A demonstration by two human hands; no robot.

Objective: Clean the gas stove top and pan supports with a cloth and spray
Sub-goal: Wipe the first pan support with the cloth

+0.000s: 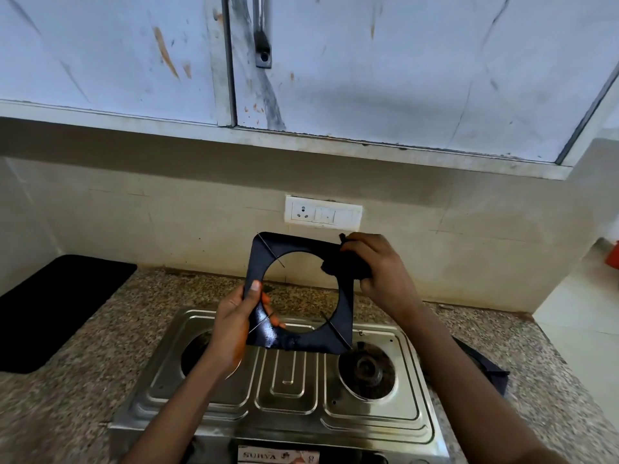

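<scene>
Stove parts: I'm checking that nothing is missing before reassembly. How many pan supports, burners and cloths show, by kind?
Pan supports: 2, one held up, one lying on the counter right of the stove
Burners: 2, left, right
Cloths: 1, dark
Total: 5

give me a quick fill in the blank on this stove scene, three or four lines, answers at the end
1. The left hand holds the black pan support by its lower ____ corner.
2. The right hand presses a dark ____ against the support's upper right corner.
3. The stove has ____ burners.
4. On the wall behind the support is a white ____.

Missing words: left; cloth; two; socket
</scene>
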